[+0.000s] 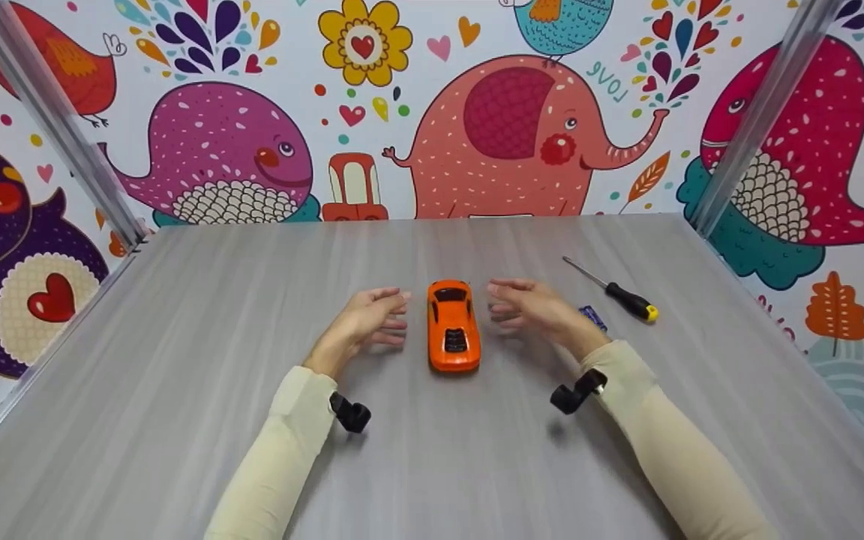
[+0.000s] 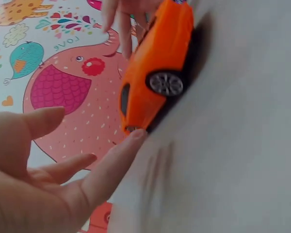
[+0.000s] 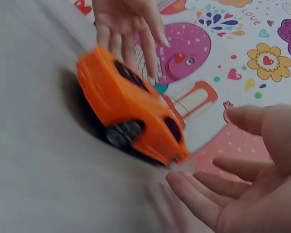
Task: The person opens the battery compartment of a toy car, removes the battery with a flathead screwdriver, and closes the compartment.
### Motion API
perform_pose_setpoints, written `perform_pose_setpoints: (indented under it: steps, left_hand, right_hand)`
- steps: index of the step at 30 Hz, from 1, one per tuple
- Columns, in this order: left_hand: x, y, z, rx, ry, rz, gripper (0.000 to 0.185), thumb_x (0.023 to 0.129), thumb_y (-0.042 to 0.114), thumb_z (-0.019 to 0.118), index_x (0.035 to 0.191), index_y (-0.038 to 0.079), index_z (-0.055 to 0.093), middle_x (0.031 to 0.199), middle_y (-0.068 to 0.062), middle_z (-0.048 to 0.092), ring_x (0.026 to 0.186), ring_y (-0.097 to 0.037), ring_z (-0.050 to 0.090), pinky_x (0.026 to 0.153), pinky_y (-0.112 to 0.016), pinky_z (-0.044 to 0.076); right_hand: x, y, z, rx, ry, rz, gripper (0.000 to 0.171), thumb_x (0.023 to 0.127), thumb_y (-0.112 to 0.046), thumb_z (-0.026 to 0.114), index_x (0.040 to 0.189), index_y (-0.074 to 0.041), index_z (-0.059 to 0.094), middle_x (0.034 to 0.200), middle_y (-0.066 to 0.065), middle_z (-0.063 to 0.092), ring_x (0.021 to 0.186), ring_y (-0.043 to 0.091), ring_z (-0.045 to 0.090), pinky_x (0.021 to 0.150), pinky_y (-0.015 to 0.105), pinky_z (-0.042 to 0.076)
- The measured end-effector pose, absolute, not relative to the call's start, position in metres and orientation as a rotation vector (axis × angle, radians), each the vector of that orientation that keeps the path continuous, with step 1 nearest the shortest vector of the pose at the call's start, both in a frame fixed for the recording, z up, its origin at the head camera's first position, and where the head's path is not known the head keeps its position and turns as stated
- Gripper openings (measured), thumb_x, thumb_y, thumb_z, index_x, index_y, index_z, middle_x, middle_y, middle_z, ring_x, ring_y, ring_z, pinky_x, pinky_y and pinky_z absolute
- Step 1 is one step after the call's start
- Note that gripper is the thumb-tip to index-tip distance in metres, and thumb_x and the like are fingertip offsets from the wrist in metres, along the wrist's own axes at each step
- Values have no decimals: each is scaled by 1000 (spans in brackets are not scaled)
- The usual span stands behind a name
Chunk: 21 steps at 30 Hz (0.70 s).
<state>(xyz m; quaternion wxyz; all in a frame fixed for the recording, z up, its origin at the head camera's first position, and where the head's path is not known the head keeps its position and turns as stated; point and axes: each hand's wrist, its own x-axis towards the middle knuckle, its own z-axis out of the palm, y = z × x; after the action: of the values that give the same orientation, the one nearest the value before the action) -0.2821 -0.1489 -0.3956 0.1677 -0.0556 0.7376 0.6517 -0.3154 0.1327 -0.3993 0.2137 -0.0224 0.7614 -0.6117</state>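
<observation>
An orange toy car (image 1: pixel 453 326) stands on the grey table (image 1: pixel 177 375), nose pointing away from me. My left hand (image 1: pixel 373 315) lies just left of it with relaxed, slightly bent fingers and holds nothing. My right hand (image 1: pixel 526 305) is just right of the car, fingers loosely extended, also holding nothing. The left wrist view has the car (image 2: pixel 157 73) past my open left hand (image 2: pixel 53 170), a fingertip close to its front end. From the right wrist, the car (image 3: pixel 128 107) sits between my right hand (image 3: pixel 242 184) and the left hand (image 3: pixel 128 24) beyond.
A screwdriver (image 1: pixel 616 291) with a black and yellow handle lies at the right back of the table. A small blue object (image 1: pixel 594 316) sits behind my right wrist. Cartoon-printed walls (image 1: pixel 507 127) enclose the table on three sides.
</observation>
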Motion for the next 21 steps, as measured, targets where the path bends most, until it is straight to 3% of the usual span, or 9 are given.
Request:
perform_pose_setpoints:
  steps: [4, 8, 14, 21]
  left_hand:
    - [-284, -156, -385, -159, 2276, 1693, 66, 103, 38, 54, 156, 6, 31, 148, -21, 50, 126, -38, 59, 92, -42, 59]
    - [-287, -160, -369, -104, 2503, 1482, 68, 103, 43, 51, 156, 6, 32, 149, -20, 51, 127, -36, 58, 95, -41, 58]
    - [-294, -165, -352, -27, 2871, 1060, 76, 103, 50, 47, 160, 8, 21, 164, -18, 28, 151, -35, 30, 123, -55, 27]
    - [-303, -173, -346, 38, 3023, 791, 79, 103, 53, 42, 162, 12, 9, 169, -15, 13, 156, -36, 9, 124, -64, 9]
  right_hand:
    - [-324, 151, -385, -142, 2285, -1530, 67, 98, -46, 60, 152, -11, 42, 152, 16, 49, 135, 34, 52, 105, 43, 52]
    - [-332, 169, -372, -246, 2467, -1347, 70, 98, -51, 57, 155, -15, 38, 155, 13, 45, 139, 35, 47, 113, 50, 44]
    - [-337, 181, -354, -298, 2768, -977, 87, 91, -66, 57, 159, -19, 29, 164, 14, 31, 147, 40, 34, 115, 61, 36]
    - [-345, 200, -341, -378, 2993, -800, 90, 90, -66, 56, 161, -22, 22, 167, 12, 23, 154, 39, 18, 121, 67, 17]
